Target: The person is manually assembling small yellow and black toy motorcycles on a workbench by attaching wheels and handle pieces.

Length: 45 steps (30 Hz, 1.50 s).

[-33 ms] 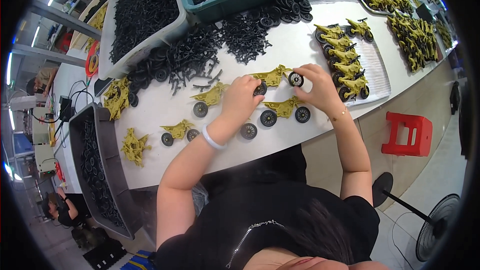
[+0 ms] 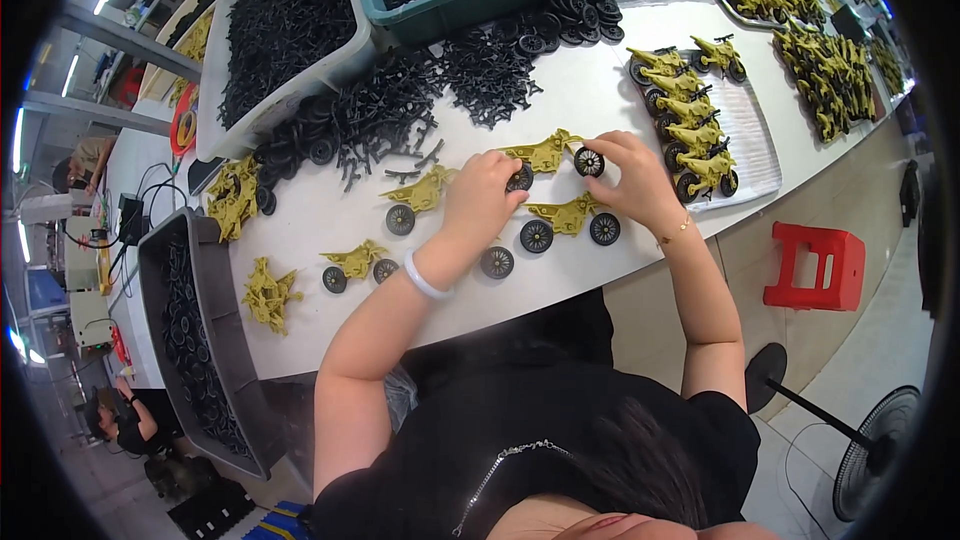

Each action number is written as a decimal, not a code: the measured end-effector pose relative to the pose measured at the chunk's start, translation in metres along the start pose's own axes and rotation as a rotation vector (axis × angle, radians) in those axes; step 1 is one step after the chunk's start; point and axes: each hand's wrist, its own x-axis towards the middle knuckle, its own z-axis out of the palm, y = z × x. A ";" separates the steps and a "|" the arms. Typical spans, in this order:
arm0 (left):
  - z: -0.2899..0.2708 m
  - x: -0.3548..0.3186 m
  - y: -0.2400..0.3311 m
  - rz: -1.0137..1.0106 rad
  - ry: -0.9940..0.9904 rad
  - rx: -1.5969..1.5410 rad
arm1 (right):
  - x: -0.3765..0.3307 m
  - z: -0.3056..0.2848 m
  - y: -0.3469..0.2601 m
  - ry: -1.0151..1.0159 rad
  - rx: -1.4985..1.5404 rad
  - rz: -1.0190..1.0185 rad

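Observation:
Between my hands is a yellow-green toy motorcycle body (image 2: 545,154) above the white table (image 2: 600,275). My left hand (image 2: 482,198) is closed on a black spoked wheel (image 2: 519,178) at the body's left end. A second toy wheel (image 2: 589,161) is pinched between my right hand's (image 2: 638,180) thumb and fingers at the right end; whether it is seated cannot be made out. Just below lies a motorcycle with two wheels (image 2: 565,216). Other part-built motorcycles lie left of my left hand, one (image 2: 415,190) behind it and another (image 2: 355,258) nearer the left. My left forearm partly hides one with a wheel (image 2: 497,262).
Piles of black handlebar-like parts (image 2: 385,115) and wheels (image 2: 575,15) lie before a pale bin (image 2: 370,50) and a green bin (image 2: 490,2). A white tray (image 2: 750,140) at right carries several motorcycles. A grey bin (image 2: 225,340) stands left; a red stool (image 2: 815,267) is right.
The wheel in my right hand has shifted very slightly left and down against the motorcycle body. My left hand stays in place.

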 end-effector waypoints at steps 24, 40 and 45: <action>-0.042 -0.083 -0.033 -0.172 0.051 0.231 | -0.044 0.036 -0.036 -0.049 -0.246 -0.159; -0.063 -0.169 -0.067 -0.484 0.237 0.292 | -0.056 0.066 -0.051 0.244 -0.196 -0.017; -0.083 -0.145 -0.074 -0.419 0.267 0.305 | -0.050 0.069 -0.049 0.271 -0.193 -0.013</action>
